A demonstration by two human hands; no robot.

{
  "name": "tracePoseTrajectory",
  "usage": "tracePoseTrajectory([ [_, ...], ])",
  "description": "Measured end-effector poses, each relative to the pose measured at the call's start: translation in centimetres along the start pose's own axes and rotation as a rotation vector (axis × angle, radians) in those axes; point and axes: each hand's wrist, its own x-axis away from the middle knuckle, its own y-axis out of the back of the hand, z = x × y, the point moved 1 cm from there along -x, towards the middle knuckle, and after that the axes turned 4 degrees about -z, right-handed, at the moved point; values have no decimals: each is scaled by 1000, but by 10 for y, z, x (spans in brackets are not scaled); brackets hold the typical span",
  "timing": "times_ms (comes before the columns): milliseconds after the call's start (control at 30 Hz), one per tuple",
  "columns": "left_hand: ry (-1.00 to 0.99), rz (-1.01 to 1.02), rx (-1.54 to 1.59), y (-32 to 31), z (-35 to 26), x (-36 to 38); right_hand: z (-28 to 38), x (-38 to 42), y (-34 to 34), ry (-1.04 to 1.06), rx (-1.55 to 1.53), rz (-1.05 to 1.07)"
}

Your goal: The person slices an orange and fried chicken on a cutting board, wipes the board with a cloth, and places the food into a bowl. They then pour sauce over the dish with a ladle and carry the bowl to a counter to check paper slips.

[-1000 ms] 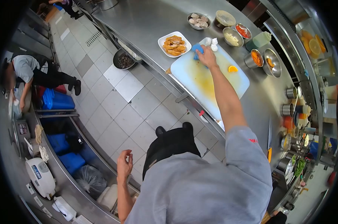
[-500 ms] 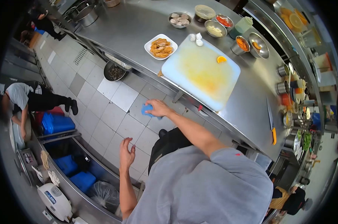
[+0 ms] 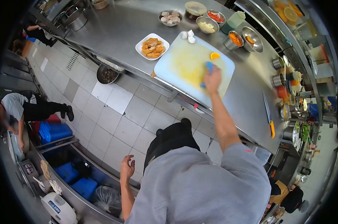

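Cloth (image 3: 208, 68), blue, crumpled under hands (image 3: 213, 79).

A white plate (image 3: 152, 46) of fried pieces sat on the steel table (image 3: 116, 28), near small bowls (image 3: 208, 25) of what looked like chopped ingredients. A knife (image 3: 268, 119) with a yellow handle lay farther along. Blue bins (image 3: 53, 131) stood on the tiled floor (image 3: 113, 112).

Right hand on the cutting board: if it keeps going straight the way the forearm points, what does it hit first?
Probably the orange wedge. The right hand presses a blue cloth on the cutting board, and the wedge lies just beyond the cloth's far end. The gap is hard to judge.
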Motion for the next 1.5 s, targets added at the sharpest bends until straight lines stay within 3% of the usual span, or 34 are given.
tracePoseTrajectory([
  [100, -57, 13, 24, 10, -11, -18, 82, 32, -40, 190, -222, 111],
  [167, -124, 38, 14, 17, -30, -44, 137, 69, -55, 272, -427, 379],
  [233, -269, -22, -50, 22, -57, -67, 177, 124, -61, 453, -519, 495],
  [267, -340, -58, -87, 28, -70, -78, 193, 146, -57, 317, -602, 579],
  [300, -358, -148, -67, 33, -85, -89, 206, 164, -53, 179, -689, 660],
  [367, -380, -317, -28, 32, -118, -100, 208, 199, -48, 595, -546, 931],
  [433, -435, -373, -89, 28, -140, -114, 219, 216, -34, 559, -857, 865],
  [467, -462, -410, -106, 24, -151, -124, 219, 216, -25, 612, -813, 950],
  [533, -520, -287, -82, 18, -149, -147, 222, 207, 9, 700, -723, 1125],
  [667, -673, -31, 93, 9, -185, -163, 166, 160, 66, 524, -775, 1104],
  [767, -706, -119, -54, -1, -210, -175, 98, 120, 130, 367, -660, 885],
  [900, -538, -125, 125, 0, -201, -225, -22, 60, 223, -162, -431, 622],
  [1000, -389, -133, 172, 10, -218, -265, -145, 32, 225, -598, -594, 508],
  [1100, -338, -135, 204, 11, -234, -317, -217, 65, 152, -254, -159, 166],
  [1167, -315, -130, 255, 18, -242, -354, -209, 111, 147, 93, 61, 202],
  [1233, -324, -155, 264, 23, -238, -400, -177, 132, 190, 15, -223, 590],
  [1300, -231, -161, 333, 27, -241, -436, -156, 128, 235, -336, -224, 914],
  [1400, 79, -77, 562, 32, -274, -463, -202, 128, 267, -709, -14, 889],
  [1500, 155, 53, 684, 32, -284, -499, -162, 64, 300, -490, 181, 754],
])
